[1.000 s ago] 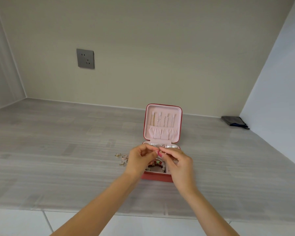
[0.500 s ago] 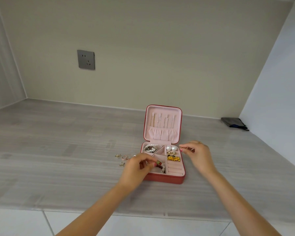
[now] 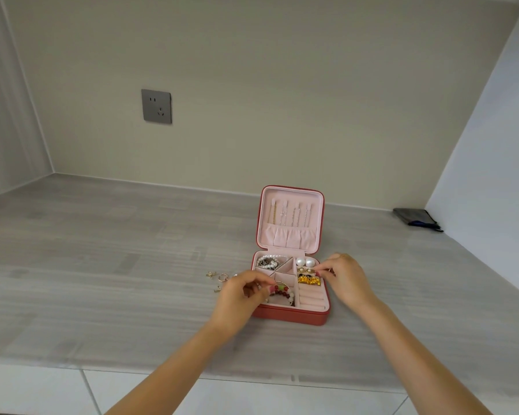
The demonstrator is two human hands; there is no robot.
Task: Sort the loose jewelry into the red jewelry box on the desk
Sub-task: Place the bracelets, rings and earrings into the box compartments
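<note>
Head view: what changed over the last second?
The hands, together over the red jewelry box a second ago, parted. The left hand dropped to the multicoloured bead bracelet in the front-left compartment; the right hand moved to the box's right edge, fingertips pinched near the gold earrings. Box, lid and small gold rings on the grey desk stayed put.

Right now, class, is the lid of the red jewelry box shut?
No, the red jewelry box stands open, its lid upright showing hung chains.

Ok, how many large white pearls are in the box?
2. The left pearl and the right pearl sit side by side in the red jewelry box, in its back-right compartment, near the right hand. The hands may hide others.
</note>
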